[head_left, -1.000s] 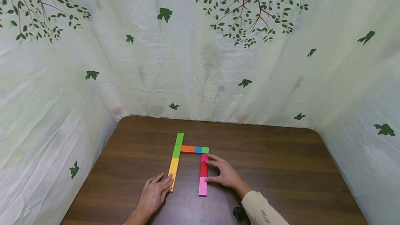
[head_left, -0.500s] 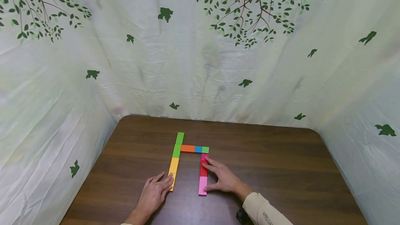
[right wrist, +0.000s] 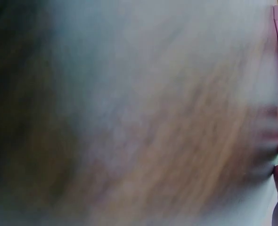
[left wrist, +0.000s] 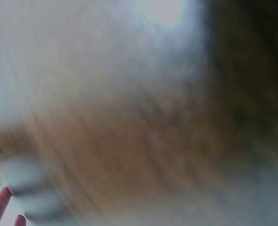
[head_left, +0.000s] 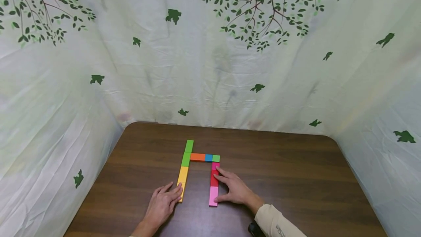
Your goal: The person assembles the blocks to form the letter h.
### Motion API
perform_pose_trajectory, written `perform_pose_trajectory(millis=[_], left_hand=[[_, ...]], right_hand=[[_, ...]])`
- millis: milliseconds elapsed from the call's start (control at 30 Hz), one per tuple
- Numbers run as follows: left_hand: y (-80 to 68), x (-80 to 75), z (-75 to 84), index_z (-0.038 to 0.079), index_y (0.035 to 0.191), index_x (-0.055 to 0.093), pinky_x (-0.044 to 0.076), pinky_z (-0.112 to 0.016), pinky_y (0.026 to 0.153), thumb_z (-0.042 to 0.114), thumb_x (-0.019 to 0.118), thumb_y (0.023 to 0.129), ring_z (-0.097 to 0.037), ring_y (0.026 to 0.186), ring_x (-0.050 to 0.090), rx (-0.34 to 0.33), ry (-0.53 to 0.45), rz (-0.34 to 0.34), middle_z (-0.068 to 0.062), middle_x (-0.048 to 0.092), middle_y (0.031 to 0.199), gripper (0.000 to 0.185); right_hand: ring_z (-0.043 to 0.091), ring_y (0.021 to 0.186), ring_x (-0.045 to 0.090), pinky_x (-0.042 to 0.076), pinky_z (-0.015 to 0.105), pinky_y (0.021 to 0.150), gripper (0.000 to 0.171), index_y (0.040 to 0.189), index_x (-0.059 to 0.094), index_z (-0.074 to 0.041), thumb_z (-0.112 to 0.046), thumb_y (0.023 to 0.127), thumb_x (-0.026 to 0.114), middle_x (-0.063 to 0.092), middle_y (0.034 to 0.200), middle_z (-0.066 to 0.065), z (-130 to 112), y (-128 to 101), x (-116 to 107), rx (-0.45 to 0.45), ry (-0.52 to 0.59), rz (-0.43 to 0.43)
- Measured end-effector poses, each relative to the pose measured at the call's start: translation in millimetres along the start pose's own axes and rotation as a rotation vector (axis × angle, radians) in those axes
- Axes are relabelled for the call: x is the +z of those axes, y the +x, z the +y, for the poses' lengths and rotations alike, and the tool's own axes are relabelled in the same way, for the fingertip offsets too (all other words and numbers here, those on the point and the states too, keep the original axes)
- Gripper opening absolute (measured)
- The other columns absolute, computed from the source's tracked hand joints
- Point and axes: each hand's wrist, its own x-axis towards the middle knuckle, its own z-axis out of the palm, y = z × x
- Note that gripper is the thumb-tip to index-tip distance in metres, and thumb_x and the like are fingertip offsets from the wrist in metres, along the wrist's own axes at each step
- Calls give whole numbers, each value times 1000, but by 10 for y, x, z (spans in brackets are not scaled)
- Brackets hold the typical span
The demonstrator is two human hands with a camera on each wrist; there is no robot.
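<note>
In the head view, flat coloured blocks lie end to end on the table. My left hand (head_left: 161, 204) rests its fingertips on the nearer yellow block (head_left: 181, 192), the low end of the left row. Beyond it come another yellow block (head_left: 183, 174) and two green blocks (head_left: 186, 159). My right hand (head_left: 235, 189) touches the right row, fingertips on the magenta block (head_left: 215, 165) and the red block (head_left: 214, 178), thumb on the pink block (head_left: 213, 196). An orange block (head_left: 197, 157), a blue block (head_left: 208, 157) and a small green block (head_left: 216, 158) form the crossbar between the rows.
The brown wooden table (head_left: 289, 178) spreads around the blocks. A small black object (head_left: 255, 229) lies by the right sleeve (head_left: 276, 220). A pale curtain (head_left: 210, 65) with printed leaves stands behind and at both sides. Both wrist views are mostly blurred tabletop.
My right thumb has slid nearer along the pink block and the fingertips have come onto the top of the right row. The left hand and the blocks stay in place.
</note>
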Motion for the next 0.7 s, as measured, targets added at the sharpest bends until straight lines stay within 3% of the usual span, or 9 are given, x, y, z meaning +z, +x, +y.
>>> perform_pose_trajectory(millis=[700], left_hand=[[2, -12, 25, 12, 102, 77, 47, -52, 82, 12, 82, 69, -32, 106, 64, -15, -16, -11, 0, 71, 111, 34]], right_hand=[[26, 138, 37, 37, 47, 106, 90, 146, 42, -14, -64, 76, 69, 25, 159, 3, -14, 28, -16, 47, 45, -55]])
